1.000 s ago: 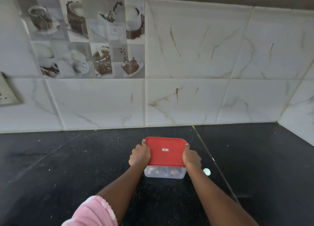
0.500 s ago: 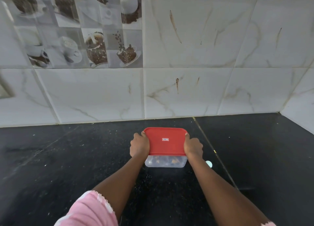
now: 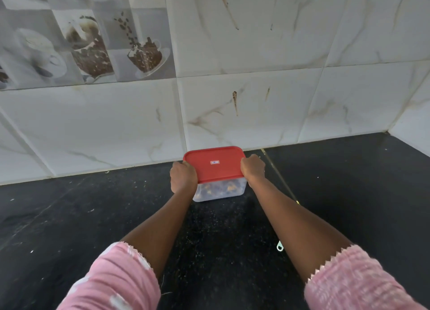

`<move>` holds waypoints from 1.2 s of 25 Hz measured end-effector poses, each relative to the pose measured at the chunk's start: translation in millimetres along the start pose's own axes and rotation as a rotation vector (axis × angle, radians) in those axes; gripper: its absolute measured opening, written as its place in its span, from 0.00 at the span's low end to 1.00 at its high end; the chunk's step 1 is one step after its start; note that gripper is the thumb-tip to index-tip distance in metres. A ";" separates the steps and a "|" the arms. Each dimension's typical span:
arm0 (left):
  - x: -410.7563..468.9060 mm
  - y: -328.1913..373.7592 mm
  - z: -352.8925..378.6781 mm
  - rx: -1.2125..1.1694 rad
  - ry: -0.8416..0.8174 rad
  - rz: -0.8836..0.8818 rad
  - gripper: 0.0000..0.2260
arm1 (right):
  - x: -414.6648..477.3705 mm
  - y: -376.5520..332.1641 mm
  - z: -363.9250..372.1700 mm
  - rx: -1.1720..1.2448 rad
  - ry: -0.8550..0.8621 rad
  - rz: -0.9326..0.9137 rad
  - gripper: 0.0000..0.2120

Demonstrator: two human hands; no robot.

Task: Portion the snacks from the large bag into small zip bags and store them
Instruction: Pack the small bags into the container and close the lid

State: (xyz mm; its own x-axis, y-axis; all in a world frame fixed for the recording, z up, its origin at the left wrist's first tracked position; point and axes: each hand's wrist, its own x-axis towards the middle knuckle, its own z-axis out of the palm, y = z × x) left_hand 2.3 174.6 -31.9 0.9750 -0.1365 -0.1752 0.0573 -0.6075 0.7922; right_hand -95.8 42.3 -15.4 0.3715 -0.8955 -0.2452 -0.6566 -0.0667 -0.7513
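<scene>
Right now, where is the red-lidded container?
In the head view, centre: the red-lidded container sits on the black counter against the tiled wall, between both hands.

Container [image 3: 220, 189] on counter [image 3: 93, 216] (against wall [image 3: 256, 111])

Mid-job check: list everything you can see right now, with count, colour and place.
container: 1, clear, snacks inside, on the countertop near the wall
lid: 1, red, on the container
countertop: 1, black, speckled
wall tiles: white marble look, behind the countertop; coffee pictures upper left
small ring-shaped item: 1, pale green, on the countertop by the right forearm
left hand: grips the container's left side
right hand: grips its right side
sleeves: 2, pink
</scene>
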 end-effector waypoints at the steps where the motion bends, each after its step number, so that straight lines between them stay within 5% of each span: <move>1: 4.4 1.6 3.4 0.012 0.012 0.001 0.18 | 4.2 -1.8 1.8 0.010 0.003 0.001 0.19; 7: 7.1 1.1 7.3 0.061 0.112 -0.007 0.18 | 12.7 17.9 -13.0 0.088 -0.081 -0.125 0.21; 11: -25.2 10.3 11.4 0.231 0.260 0.330 0.17 | 6.5 57.6 -52.2 -0.113 -0.033 -0.050 0.18; 15: -82.2 14.6 38.4 0.399 0.111 0.767 0.16 | -25.0 89.8 -79.6 -0.362 -0.020 0.067 0.23; 21: -141.4 -1.1 74.8 0.464 -0.165 1.050 0.13 | -65.0 117.0 -69.4 -0.556 -0.009 0.095 0.24; 24: -150.4 -16.4 90.9 0.488 -0.345 1.020 0.12 | -62.9 121.2 -56.7 -0.534 0.035 0.048 0.16; 30: -137.4 -3.4 93.2 0.428 -0.342 0.834 0.16 | -17.6 93.4 -52.4 -0.484 0.090 -0.072 0.14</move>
State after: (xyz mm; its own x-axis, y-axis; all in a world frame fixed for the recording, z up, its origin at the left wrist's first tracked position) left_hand -151.9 122.5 -65.0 0.5504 -0.8248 0.1291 -0.7652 -0.4366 0.4730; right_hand -198.0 28.8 -49.1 0.3825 -0.9143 -0.1331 -0.8687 -0.3069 -0.3888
